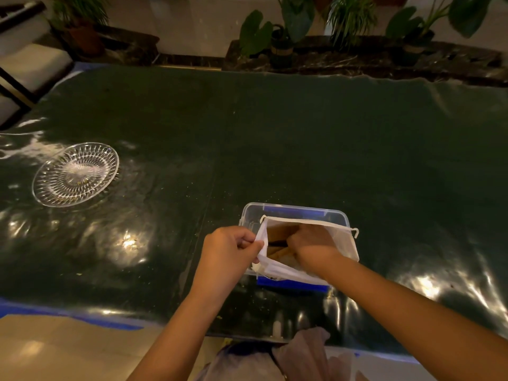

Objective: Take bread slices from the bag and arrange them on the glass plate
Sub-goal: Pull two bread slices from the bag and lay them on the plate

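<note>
Dark green glossy sheeting covers the wide table, the largest surface in view, with potted plants ranged beyond its far edge. On the near middle stands a clear rectangular plastic box with blue trim, and in it sits the white mesh drawstring bag that holds the brown bread slices. Far to my left, well apart from the box, lies the round cut-glass plate, bare but for a few crumbs. My left hand pinches the bag's near-left rim, fingers closed on the mesh to keep the mouth open. My right hand reaches inside the bag among the slices; whether those fingers have closed on one I cannot tell. The step in hand, I judge, is the first withdrawal, since no slice is yet on the plate. The next move calls for lifting a slice clear of the rim without tearing it, then carrying it leftward across the table to the plate.
</note>
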The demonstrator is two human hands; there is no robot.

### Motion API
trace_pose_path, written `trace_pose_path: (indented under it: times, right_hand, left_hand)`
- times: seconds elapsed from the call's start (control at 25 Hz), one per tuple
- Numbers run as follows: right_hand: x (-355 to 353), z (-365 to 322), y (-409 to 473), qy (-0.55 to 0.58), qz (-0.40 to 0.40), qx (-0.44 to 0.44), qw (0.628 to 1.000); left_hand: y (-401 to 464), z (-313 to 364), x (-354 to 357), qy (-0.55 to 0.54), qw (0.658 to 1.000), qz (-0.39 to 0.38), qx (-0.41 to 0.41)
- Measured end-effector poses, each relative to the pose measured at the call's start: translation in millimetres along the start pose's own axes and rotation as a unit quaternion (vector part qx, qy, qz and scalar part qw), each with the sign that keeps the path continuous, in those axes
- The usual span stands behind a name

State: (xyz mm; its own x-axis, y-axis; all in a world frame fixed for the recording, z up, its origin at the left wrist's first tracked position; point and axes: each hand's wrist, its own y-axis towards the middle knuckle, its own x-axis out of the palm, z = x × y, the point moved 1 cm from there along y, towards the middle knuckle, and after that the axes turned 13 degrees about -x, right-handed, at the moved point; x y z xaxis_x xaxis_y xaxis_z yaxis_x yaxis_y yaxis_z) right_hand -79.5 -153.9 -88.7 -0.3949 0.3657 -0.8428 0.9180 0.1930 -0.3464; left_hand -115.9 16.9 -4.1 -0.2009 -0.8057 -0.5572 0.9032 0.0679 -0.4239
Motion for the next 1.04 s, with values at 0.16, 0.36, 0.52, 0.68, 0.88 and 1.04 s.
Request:
trace_pose_path:
  times: [0.16,0.36,0.52,0.68,0.88,1.04]
  right_hand:
    - [-29.2,-0.8,-6.1,-0.078,-0.061,-0.096,0.990]
    - [-78.3,-24.9,-19.6,-0.145,-0.057,-0.184,0.971]
    - [-120.7,-26.5,-39.4,-0.142,0.020,-0.211,0.967]
    - [-159.7,-16.2,-51.3,-0.038,0.087,-0.190,0.977]
    - [-192.4,-11.6,-51.9,0.038,0.120,-0.208,0.970]
    - [-215.6,-12.7,-48.7,0.067,0.108,-0.255,0.959]
  left_hand:
    - [1.6,5.5,0.1,-0.003,1.000,0.023,0.021]
    - [11.9,10.8,-4.3,0.001,0.997,0.056,0.056]
    - [22.3,10.2,-9.6,0.006,0.995,0.053,0.079]
    - [30.4,13.9,-15.6,-0.094,0.990,0.000,0.102]
    - [37.7,48.5,-14.8,-0.026,0.971,-0.110,0.209]
    - [50.5,84.0,-15.8,-0.081,0.954,-0.112,0.267]
